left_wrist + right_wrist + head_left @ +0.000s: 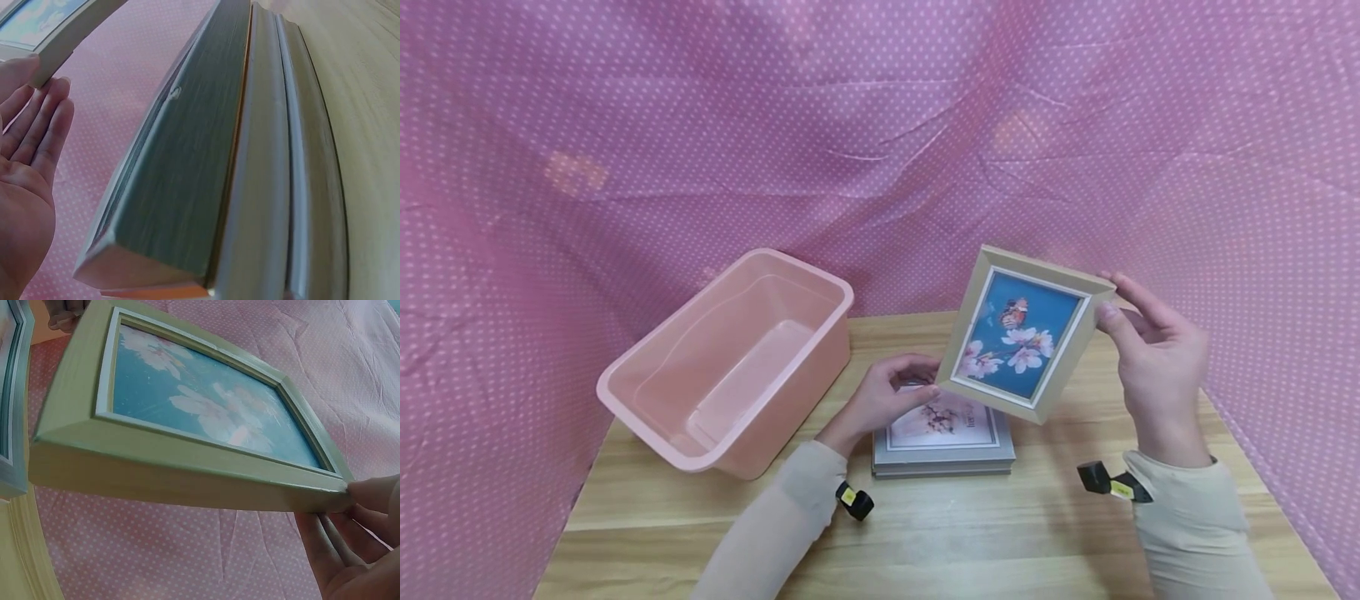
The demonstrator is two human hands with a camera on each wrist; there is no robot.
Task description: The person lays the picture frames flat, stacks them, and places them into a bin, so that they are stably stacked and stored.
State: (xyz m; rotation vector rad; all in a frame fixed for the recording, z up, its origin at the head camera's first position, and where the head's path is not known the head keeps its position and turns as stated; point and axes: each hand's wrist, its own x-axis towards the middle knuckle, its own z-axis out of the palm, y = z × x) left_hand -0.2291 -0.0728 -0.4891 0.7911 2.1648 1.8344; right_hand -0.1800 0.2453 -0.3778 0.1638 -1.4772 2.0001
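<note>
A wooden picture frame (1021,335) with a butterfly and blossoms on blue is held tilted in the air between both hands. My right hand (1165,367) pinches its upper right corner, thumb on the front and fingers behind. At the opposite lower left corner, my left hand (887,392) grips with the thumb in front; the left wrist view shows its fingers (44,122) under that corner. Below lies a stack of frames, the top one a grey picture frame (943,460) with a pink blossom picture. The held frame covers part of this stack.
A pink plastic bin (801,392) stands on the left of the wooden table (970,542), its inside bare. Pink dotted cloth (880,150) hangs behind and along both sides. Small black cameras are strapped to both wrists.
</note>
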